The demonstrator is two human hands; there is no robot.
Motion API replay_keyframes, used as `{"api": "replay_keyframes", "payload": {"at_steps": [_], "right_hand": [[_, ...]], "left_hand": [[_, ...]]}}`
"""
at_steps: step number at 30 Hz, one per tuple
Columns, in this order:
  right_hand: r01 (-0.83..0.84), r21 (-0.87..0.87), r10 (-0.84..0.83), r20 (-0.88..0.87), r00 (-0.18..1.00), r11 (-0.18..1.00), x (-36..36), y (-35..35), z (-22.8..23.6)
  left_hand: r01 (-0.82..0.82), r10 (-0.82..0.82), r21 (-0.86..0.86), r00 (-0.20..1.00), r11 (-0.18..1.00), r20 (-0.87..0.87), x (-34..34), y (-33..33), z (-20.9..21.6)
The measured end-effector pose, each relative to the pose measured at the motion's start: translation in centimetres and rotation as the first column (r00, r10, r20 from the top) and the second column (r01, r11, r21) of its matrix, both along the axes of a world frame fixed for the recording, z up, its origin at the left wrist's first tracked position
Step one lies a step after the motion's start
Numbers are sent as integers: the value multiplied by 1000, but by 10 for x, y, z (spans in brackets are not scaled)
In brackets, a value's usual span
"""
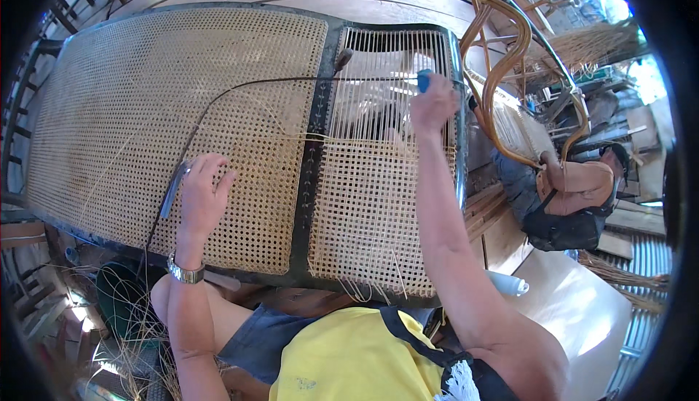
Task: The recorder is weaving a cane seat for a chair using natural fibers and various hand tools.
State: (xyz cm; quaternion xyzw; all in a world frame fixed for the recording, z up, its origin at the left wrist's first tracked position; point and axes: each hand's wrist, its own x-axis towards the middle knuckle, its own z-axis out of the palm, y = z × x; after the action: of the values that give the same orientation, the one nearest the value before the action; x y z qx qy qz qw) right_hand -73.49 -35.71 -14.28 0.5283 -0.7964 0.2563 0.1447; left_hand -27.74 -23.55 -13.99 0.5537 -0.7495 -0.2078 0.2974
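Observation:
A large dark-framed chair panel (312, 161) of woven cane lies across my lap. Its left section (167, 117) is fully woven. The right section (368, 197) is woven low down, with bare vertical strands (386, 73) above. My left hand (202, 196) rests on the left weave and holds a long thin metal tool (173, 190). From it a dark cane strand (240, 88) arcs up and across to the right. My right hand (433, 102) is closed on a blue-handled tool (424, 79) at the upper right of the bare strands.
Another person (575, 197) sits at the right beside a bent rattan chair frame (510, 59). Loose cane strands (138, 328) pile at my lower left near a green bucket (116, 292). A white bottle (506, 282) lies on pale boards at the lower right. Wooden planks lie behind the panel.

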Motion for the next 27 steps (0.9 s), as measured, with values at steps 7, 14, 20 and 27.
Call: {"api": "replay_keyframes", "payload": {"at_steps": [7,14,20,27], "right_hand": [[-752,163,764,-20,644,638,173,43,-55],[-662,49,415,744,524,748,80,11,5],[-752,98,448,750,486,651,53,85,77],[-696,-36,299,918,260,717,56,138,85]], "left_hand": [[-52,53,51,999,997,-4,17,8,-25],[-112,142,253,984,961,-106,15,17,-10],[-509,550,299,832,807,-68,34,135,9],[-506,93,227,531,832,842,58,138,-3]]}}
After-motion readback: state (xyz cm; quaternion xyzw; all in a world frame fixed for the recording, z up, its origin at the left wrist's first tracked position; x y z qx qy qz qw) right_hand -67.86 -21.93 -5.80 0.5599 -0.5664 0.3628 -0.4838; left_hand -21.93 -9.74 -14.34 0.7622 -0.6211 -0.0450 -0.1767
